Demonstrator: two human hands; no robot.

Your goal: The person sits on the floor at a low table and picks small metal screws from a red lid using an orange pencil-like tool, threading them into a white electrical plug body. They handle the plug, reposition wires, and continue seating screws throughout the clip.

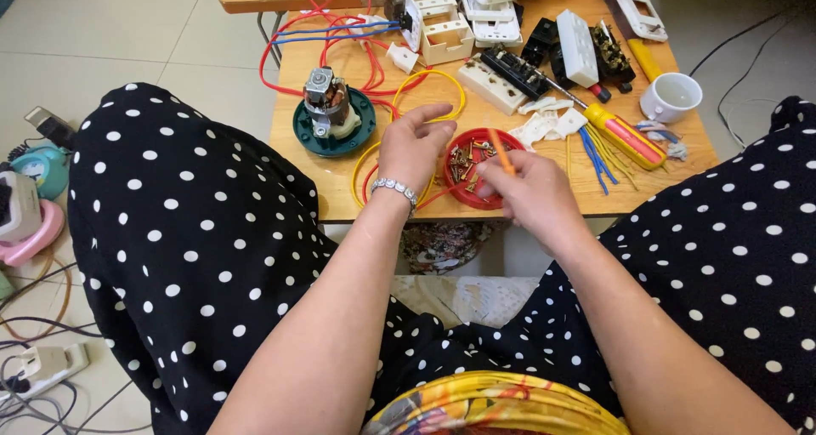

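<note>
My left hand (414,146) hovers over the near part of a small wooden table (297,159), fingers loosely spread and holding nothing that I can see; a bracelet circles its wrist. It sits just left of a round red lid (466,164) holding several small screws. My right hand (529,190) is closed around a thin orange tool (501,153), apparently a small screwdriver, whose end sticks up over the lid's near right rim. A loop of yellow wire (425,82) and red wire lies under and behind the left hand.
A small motor on a green base (333,113) stands at the left. Behind are white and black switch and socket parts (544,56), a yellow-red screwdriver (625,133), a white cup (671,96), blue and yellow wire offcuts (595,159). My knees in dotted fabric flank the table.
</note>
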